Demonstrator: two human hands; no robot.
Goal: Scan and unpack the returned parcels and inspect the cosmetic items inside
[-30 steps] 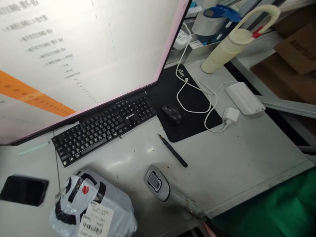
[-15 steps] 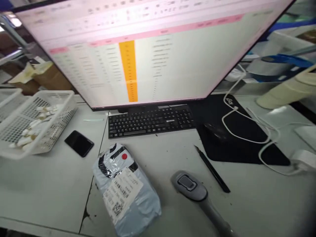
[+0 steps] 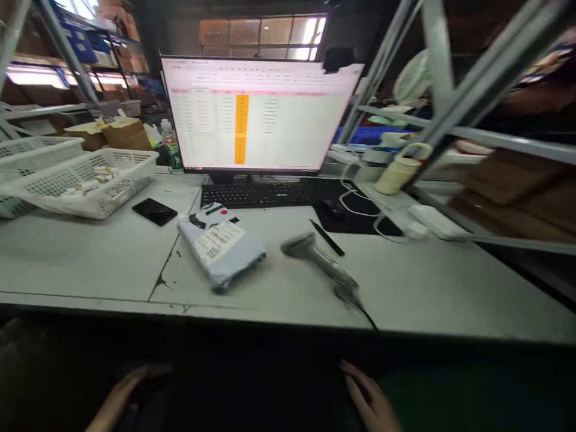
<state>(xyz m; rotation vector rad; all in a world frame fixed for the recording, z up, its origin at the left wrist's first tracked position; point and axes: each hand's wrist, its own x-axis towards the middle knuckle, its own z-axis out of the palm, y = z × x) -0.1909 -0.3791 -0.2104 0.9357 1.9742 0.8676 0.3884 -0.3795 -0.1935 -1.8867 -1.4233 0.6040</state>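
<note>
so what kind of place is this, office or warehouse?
Likely a warehouse packing or shipping desk. A labelled parcel lies beside a handheld barcode scanner on the table, a monitor shows a spreadsheet, and metal racking with cartons stands around it.

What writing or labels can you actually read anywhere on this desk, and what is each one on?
None can be read.
Monitor: rows of table text and an orange column, too small and blurred.
Parcel: a white shipping label with print and a barcode, blurred; a red dot beside it.
Keyboard: key legends and a brand mark, too small.
Scanner, phone and pen: no writing shows.
</note>
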